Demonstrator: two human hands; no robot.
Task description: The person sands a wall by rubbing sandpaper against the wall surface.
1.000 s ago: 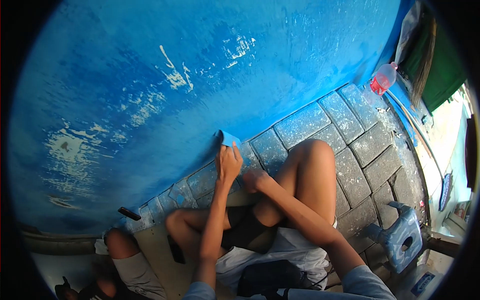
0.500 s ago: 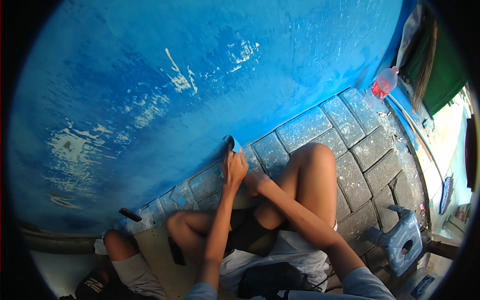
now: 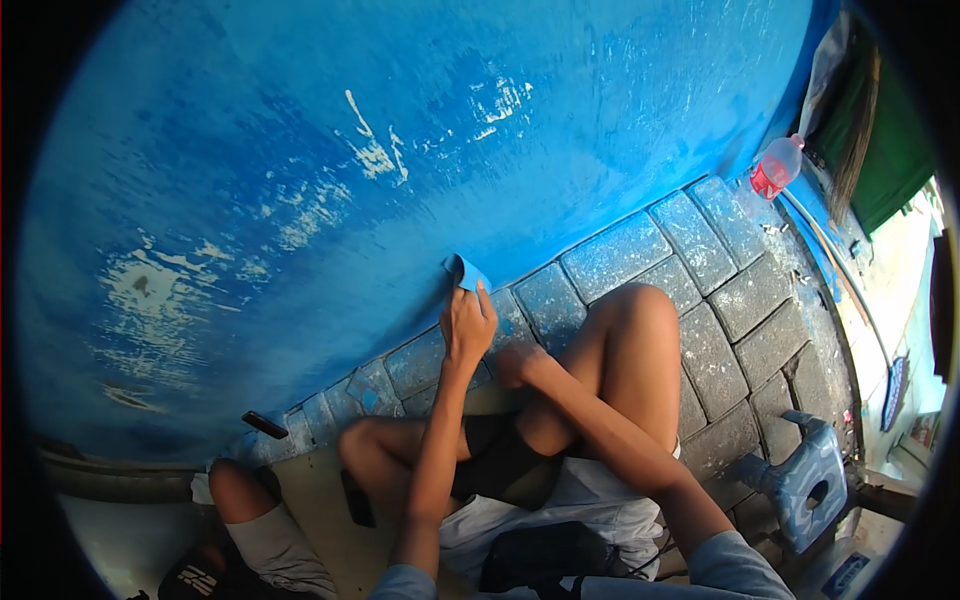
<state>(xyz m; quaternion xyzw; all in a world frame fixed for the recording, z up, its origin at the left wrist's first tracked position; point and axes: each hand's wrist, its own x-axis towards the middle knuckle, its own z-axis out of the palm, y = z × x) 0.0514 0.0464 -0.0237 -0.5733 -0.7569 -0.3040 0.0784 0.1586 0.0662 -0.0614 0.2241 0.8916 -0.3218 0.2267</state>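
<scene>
My left hand [image 3: 468, 325] grips a curled piece of sandpaper [image 3: 473, 276], dusted blue on one face and dark inside the curl. The sheet lies against the blue wall [image 3: 360, 240], low down near where the wall meets the paving. White patches [image 3: 150, 300] show through the worn paint further left. My right hand [image 3: 518, 364] hangs in shade between my knees, just right of the left wrist. It looks curled, but its fingers are too dark and blurred to make out.
Paving blocks [image 3: 615, 255] spotted with paint run along the wall. A plastic bottle [image 3: 777, 167] and a broom [image 3: 855, 150] are at the upper right. A blue plastic stool [image 3: 800, 485] stands right. A dark phone-like object [image 3: 264, 425] and another person's leg [image 3: 245, 492] are at the lower left.
My left hand and the sandpaper have shifted slightly up and left along the wall. The whole view has moved a little, and my right hand stays between my knees.
</scene>
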